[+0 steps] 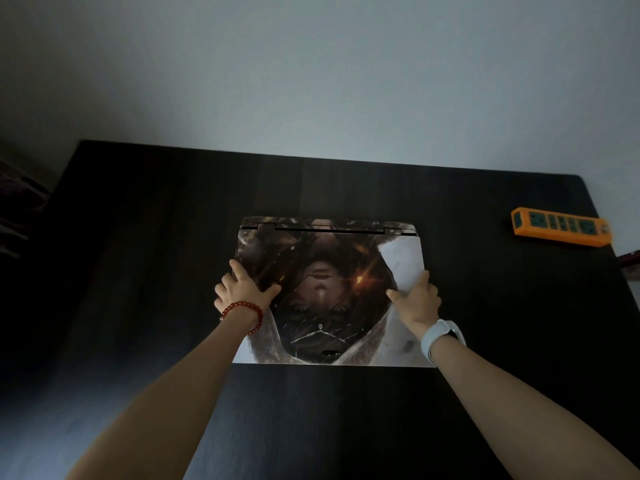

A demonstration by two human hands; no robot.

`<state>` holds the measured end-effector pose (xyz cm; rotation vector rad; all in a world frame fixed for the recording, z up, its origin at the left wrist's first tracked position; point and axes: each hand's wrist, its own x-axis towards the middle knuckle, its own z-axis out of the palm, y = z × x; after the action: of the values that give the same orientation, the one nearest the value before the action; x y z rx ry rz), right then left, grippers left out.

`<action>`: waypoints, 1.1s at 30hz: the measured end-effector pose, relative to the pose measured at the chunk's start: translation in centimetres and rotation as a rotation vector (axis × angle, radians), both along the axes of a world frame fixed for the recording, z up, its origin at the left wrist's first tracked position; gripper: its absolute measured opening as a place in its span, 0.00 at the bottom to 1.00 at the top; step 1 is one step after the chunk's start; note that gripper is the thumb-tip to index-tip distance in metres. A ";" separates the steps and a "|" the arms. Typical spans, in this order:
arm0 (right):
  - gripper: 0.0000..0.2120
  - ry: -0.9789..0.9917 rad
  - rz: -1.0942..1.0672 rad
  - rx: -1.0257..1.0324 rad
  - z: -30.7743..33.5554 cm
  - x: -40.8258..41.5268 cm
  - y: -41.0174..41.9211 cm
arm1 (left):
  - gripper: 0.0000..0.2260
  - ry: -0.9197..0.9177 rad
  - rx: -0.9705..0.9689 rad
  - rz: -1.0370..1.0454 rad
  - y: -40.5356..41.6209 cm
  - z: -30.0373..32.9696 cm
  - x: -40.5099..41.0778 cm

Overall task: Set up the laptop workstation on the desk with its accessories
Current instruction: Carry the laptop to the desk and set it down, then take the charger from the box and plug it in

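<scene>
A closed laptop [329, 271] with a dark printed picture on its lid lies flat in the middle of the black desk [138, 237], hinge side away from me. My left hand [242, 289], with a red bead bracelet on the wrist, grips the lid's left edge, thumb on top. My right hand [417, 299], with a white watch on the wrist, holds the lid's right edge the same way.
An orange power strip [561, 226] lies at the desk's far right edge. A pale wall rises behind the desk. Something dark and unclear sits off the desk's left side [17, 202].
</scene>
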<state>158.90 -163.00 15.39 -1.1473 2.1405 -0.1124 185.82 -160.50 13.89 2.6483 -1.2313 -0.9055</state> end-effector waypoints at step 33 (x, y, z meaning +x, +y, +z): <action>0.13 -0.404 1.588 0.030 6.0 36.7 37.3 | 0.11 -0.038 -0.324 0.804 54.5 6.4 19.0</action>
<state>195.60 -125.68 21.41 -2.1882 0.4708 0.3710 204.81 -106.04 20.28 2.5204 -0.2017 -0.4641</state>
